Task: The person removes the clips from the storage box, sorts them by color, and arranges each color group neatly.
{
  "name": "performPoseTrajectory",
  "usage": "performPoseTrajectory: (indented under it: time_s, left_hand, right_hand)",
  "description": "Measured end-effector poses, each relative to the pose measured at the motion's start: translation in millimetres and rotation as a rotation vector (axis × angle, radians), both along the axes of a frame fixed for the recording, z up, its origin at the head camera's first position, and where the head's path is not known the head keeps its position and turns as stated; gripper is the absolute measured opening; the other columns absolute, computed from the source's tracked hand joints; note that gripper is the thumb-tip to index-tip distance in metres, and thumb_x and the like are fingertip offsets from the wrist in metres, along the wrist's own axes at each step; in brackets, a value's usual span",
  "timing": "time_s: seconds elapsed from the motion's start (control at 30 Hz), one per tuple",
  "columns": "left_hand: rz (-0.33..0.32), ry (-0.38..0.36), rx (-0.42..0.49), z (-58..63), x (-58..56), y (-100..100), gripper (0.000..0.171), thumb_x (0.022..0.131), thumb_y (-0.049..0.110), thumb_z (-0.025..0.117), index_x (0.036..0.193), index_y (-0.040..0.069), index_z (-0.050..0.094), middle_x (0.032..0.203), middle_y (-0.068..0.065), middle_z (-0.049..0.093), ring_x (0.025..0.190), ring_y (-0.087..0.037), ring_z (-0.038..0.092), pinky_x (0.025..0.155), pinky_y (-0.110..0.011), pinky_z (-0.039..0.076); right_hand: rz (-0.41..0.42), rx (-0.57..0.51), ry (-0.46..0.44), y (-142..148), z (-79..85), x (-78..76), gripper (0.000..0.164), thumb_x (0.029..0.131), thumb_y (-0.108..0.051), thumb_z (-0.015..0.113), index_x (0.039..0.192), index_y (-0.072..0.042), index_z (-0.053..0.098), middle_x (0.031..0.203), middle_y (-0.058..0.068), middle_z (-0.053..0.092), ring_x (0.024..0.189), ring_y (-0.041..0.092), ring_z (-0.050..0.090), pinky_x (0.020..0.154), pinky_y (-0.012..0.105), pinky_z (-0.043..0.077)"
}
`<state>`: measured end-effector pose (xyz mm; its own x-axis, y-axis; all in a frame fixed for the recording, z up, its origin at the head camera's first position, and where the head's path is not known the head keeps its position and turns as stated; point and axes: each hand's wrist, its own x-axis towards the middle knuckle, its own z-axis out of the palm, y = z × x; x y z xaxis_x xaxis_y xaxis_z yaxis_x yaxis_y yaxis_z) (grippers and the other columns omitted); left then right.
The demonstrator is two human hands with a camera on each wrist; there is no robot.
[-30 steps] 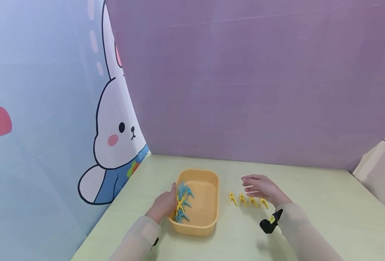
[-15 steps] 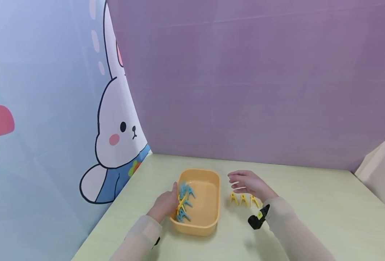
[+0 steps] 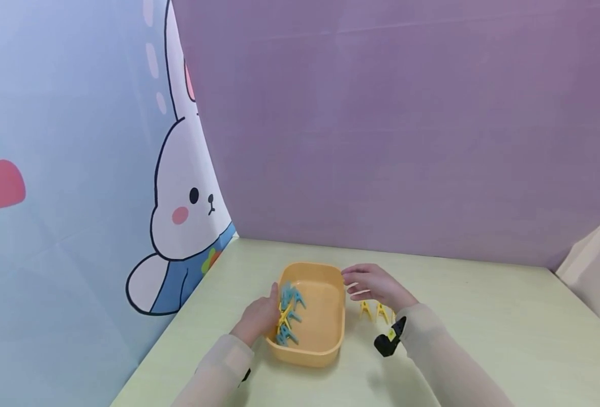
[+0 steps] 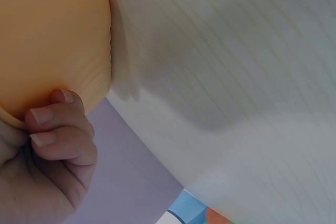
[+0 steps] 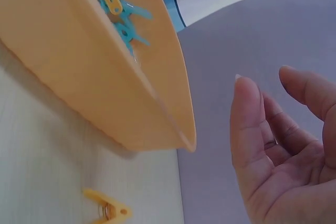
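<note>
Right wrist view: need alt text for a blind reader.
Right hand, fingers loosely bent and holding nothing, beside an orange bin with yellow and teal clips inside. Another yellow clip lies on the pale table; a purple backdrop hangs behind.

Tub (image 3: 325,311) on the counter (image 3: 493,322), clips inside it and out at its 3 o'clock.
From the tub's middle, with 12 o'clock away from the person, the inner clips (image 3: 283,319) lie bunched along its 9 o'clock side. The left grip (image 3: 258,317) holds the tub's wall at 9 o'clock. Outer clips (image 3: 380,307) form a row on the counter at 3 o'clock, the farthest partly hidden by the right sleeve (image 3: 429,333). The right grip (image 3: 373,282) hangs at 2 o'clock, just beside the rim. The rear backdrop (image 3: 381,130) stands at 12, the side backdrop (image 3: 76,141) at 10.
</note>
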<state>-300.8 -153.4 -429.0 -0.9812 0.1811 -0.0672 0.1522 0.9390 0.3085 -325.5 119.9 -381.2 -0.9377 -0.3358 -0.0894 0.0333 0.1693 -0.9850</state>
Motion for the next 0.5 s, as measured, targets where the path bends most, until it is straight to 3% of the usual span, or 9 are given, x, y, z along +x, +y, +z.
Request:
performPoseTrajectory:
  time_s: [0.27,0.5]
  left_hand:
    - [0.014,-0.026,0.016,2.1,-0.1,0,0.067,0.092,0.01,0.051,0.146,-0.002,0.013,0.065,-0.005,0.048,0.057,-0.018,0.047,0.061,-0.032,0.042]
    - [-0.006,-0.003,-0.003,1.2,-0.3,0,0.065,0.092,0.009,0.05,0.145,-0.003,0.015,0.062,-0.004,0.048,0.054,-0.017,0.046,0.057,-0.031,0.041]
  right_hand:
    - [0.052,-0.004,0.018,-17,3.1,0.2,0.034,0.091,-0.012,0.056,0.117,0.009,0.053,0.091,0.011,0.06,0.077,0.021,0.061,0.069,0.034,0.052]
    - [0.087,-0.018,0.026,-31,9.6,0.7,0.033,0.09,-0.014,0.057,0.116,0.007,0.054,0.09,0.012,0.058,0.076,0.02,0.06,0.069,0.033,0.051]
